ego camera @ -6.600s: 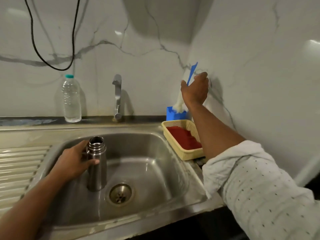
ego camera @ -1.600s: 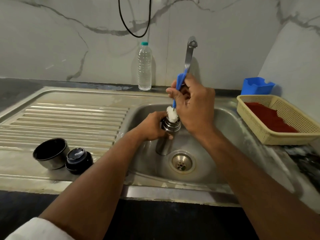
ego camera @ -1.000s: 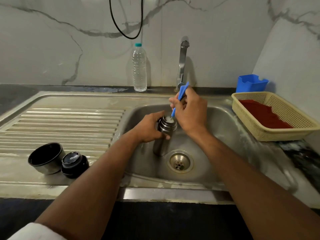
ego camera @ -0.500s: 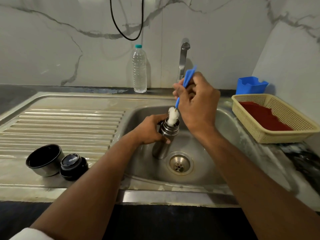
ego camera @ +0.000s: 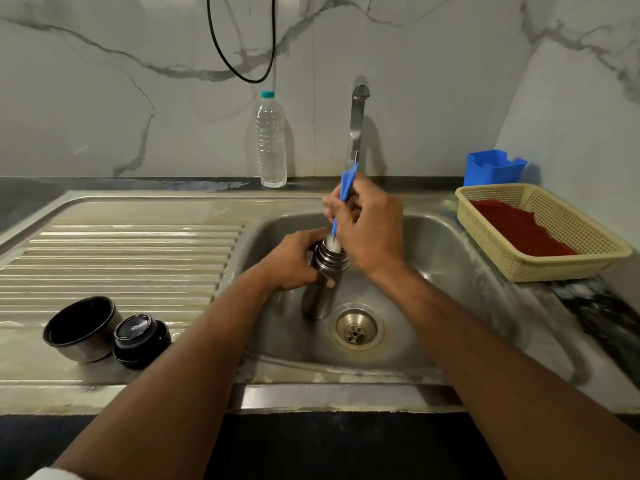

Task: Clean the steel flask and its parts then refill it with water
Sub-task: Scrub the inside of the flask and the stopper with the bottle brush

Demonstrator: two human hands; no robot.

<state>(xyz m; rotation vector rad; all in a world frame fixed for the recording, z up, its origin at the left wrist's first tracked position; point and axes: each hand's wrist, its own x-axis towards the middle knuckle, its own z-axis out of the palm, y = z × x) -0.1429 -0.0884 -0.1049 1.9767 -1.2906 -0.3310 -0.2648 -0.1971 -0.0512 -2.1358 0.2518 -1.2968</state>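
The steel flask stands upright in the sink basin, beside the drain. My left hand grips it just below the threaded neck. My right hand holds the blue handle of a bottle brush above the mouth; the white brush head sits mostly inside the flask opening. On the draining board at the left lie the flask's steel cup and its black stopper, side by side.
A tap rises behind the basin, with no water running. A clear plastic water bottle stands on the back ledge. At the right sit a yellow basket holding a red cloth and a blue holder.
The brush head has gone back down into the flask since half a second ago, when it stood above the mouth. My left hand keeps the same grip on the flask.
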